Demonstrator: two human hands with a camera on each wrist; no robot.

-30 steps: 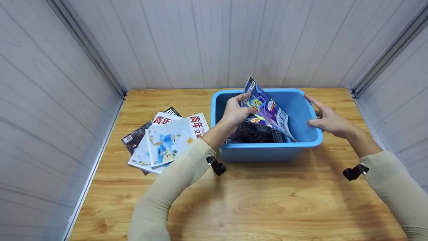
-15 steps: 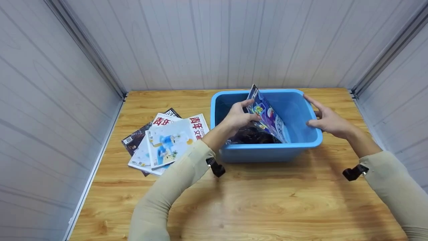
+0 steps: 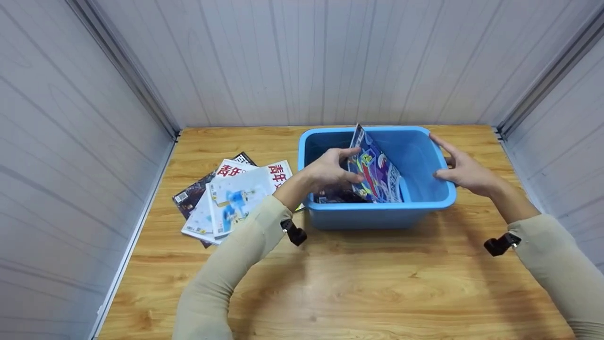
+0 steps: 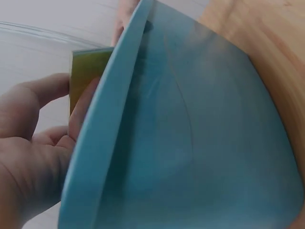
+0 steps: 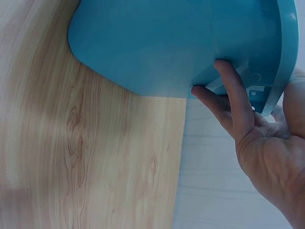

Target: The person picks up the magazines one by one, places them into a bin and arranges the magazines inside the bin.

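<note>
Comic magazine [image 3: 375,172], purple and brightly printed, stands tilted on edge inside the blue plastic bin [image 3: 377,212] on the wooden table [image 3: 358,283]; we pinch its near edge with our left hand [image 3: 330,170], thumb on one side and fingers on the other. From the head view we see dark magazines beneath it in the bin and a loose pile of magazines [image 3: 226,198] left of it. Only the right wrist view shows our right hand [image 5: 259,138] under the rim, fingers pressed straight against the bin's outer wall [image 5: 167,47], thumb over the rim.
</note>
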